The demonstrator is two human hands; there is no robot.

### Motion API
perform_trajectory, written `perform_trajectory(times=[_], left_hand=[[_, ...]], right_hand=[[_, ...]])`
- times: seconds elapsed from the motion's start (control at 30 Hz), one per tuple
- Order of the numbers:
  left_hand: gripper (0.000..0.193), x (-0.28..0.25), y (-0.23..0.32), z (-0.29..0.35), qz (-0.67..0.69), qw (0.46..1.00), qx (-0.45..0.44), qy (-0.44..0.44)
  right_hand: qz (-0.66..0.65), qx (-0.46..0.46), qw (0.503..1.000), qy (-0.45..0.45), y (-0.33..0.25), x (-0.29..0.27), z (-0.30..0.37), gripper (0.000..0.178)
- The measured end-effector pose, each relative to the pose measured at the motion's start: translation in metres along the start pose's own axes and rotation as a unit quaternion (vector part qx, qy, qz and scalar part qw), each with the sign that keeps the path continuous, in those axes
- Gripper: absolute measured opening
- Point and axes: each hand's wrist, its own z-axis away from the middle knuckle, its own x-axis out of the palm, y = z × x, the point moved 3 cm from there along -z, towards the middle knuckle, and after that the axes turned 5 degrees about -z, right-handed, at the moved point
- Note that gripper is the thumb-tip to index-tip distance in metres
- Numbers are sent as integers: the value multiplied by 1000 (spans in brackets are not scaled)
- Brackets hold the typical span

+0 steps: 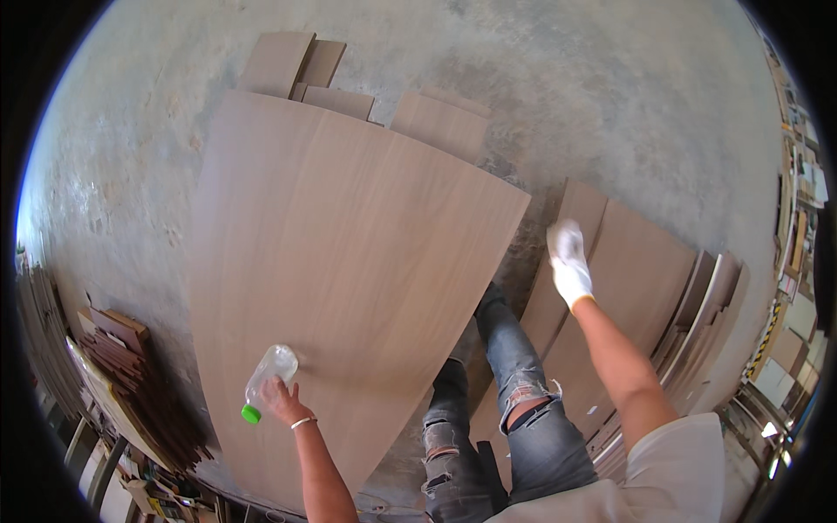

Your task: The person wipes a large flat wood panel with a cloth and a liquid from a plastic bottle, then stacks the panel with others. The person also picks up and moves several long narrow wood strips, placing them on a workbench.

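Note:
My bare left hand, with a pale band at the wrist, is over a clear plastic bottle with a green cap. Its fingertips overlap the bottle's side, the thumb stands away from it, and no firm grip shows. The bottle appears to lie on the large wood-grain panel, its cap toward the near left. My right hand, in a white knit glove, is over the edge of the boards on the right. The glove is smeared by motion, so its fingers cannot be made out.
Smaller panels stick out beyond the large panel's far edge. Stacked brown strips stand at the left. Long boards lie on the right side, and a cluttered rack lines the far right. Grey concrete floor surrounds the panels.

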Motion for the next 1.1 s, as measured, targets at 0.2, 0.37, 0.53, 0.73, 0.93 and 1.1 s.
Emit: perform_trajectory(times=[0.2,0.37,0.53,0.73,0.93,1.1], left_hand=[[49,89,54,57,-52,955,192,-219],[46,170,110,131,-375,745,478,-277],[32,208,165,185,-450,590,616,-265],[21,227,207,189,-498,521,657,-220],[19,219,194,201,-491,541,639,-239],[43,195,147,173,-439,663,568,-212]], right_hand=[[-791,395,457,95,34,47,119,38],[-930,277,236,50,-74,47,121,40],[-937,288,177,-90,-158,32,104,44],[-929,212,199,-229,-174,35,87,48],[-917,184,227,-272,-179,31,79,49],[-916,284,82,-272,-183,2,72,48]])
